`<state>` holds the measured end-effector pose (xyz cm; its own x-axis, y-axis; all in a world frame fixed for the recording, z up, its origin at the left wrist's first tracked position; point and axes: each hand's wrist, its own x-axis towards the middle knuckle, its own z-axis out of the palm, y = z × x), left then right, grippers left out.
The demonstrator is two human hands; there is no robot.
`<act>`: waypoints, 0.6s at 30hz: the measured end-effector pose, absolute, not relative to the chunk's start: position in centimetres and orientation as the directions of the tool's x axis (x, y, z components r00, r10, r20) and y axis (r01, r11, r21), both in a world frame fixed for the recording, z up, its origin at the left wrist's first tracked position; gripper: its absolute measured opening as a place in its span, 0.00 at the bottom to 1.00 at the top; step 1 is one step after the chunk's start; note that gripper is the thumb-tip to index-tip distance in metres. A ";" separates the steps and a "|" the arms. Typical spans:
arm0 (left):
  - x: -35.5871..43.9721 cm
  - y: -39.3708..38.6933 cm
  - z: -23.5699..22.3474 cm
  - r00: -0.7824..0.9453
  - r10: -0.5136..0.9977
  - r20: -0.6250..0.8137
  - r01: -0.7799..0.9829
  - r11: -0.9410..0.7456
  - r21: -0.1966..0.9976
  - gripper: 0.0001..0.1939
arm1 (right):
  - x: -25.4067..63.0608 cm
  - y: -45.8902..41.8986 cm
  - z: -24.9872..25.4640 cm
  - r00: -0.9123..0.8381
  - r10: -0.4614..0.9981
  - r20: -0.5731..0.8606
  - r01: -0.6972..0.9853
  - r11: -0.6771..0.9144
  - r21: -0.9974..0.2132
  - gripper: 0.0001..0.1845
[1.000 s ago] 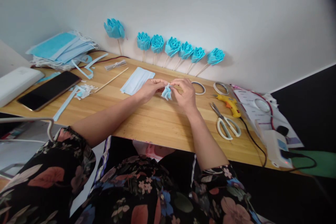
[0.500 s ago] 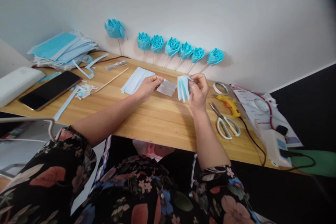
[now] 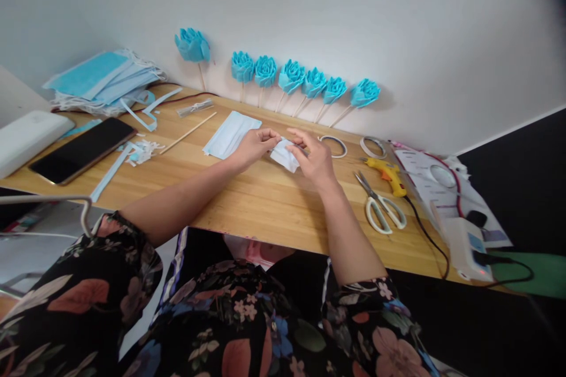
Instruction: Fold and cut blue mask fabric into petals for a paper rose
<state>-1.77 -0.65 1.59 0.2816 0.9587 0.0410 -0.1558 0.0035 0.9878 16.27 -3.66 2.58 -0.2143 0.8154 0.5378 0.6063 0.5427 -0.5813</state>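
Observation:
A small pale piece of mask fabric (image 3: 285, 155) is stretched between my two hands above the middle of the table. My left hand (image 3: 255, 148) pinches its left edge with thumb and fingertips. On the other side, the thumb of my right hand (image 3: 315, 159) presses on the fabric while its fingers curve over the top. A pleated face mask (image 3: 232, 134) lies flat just left of my left hand. Part of a tape roll (image 3: 333, 147) shows behind my right hand.
Several blue fabric flowers (image 3: 292, 76) on sticks lean against the wall. At left are stacked masks (image 3: 97, 79), a phone (image 3: 82, 150), a white box-shaped device (image 3: 33, 141), scraps (image 3: 144, 152) and a loose stick (image 3: 188, 133). Scissors (image 3: 379, 203), a yellow glue gun (image 3: 387, 175) and a second tape roll (image 3: 372, 148) lie right.
My hands held a bunched piece together, then moved apart with a thin white sheet in the left and a bluish piece in the right. Now they are close together again at pale fabric.

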 end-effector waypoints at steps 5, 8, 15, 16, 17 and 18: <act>-1.7 -0.8 1.6 0.313 0.948 0.059 -0.146 -0.014 0.989 0.10 | 16.4 -3.4 2.4 -0.230 0.812 0.536 0.627 0.545 -0.557 0.19; -1.7 -0.8 1.5 0.312 0.947 0.083 -0.157 -0.035 0.987 0.11 | 16.4 -3.3 2.2 -0.213 0.811 0.545 0.626 0.542 -0.561 0.20; -1.9 -0.9 1.6 0.345 0.931 0.120 -0.196 -0.054 0.979 0.18 | 16.6 -3.2 2.1 -0.175 0.813 0.556 0.631 0.526 -0.570 0.20; -1.8 -1.0 1.6 0.352 0.928 0.123 -0.200 -0.054 0.978 0.19 | 16.6 -3.2 2.0 -0.173 0.811 0.558 0.631 0.527 -0.570 0.20; -1.8 -1.0 1.7 0.356 0.926 0.126 -0.201 -0.056 0.978 0.20 | 16.6 -3.2 2.0 -0.173 0.811 0.559 0.631 0.527 -0.569 0.19; -1.8 -1.0 1.7 0.359 0.924 0.129 -0.205 -0.057 0.977 0.20 | 16.6 -3.1 2.0 -0.172 0.811 0.560 0.631 0.527 -0.570 0.19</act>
<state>-1.77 -1.05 1.69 0.3591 0.9243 0.1295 -0.2050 -0.0572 0.9771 16.60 -3.14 1.99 -0.1721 0.8106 0.5597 0.6307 0.5271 -0.5695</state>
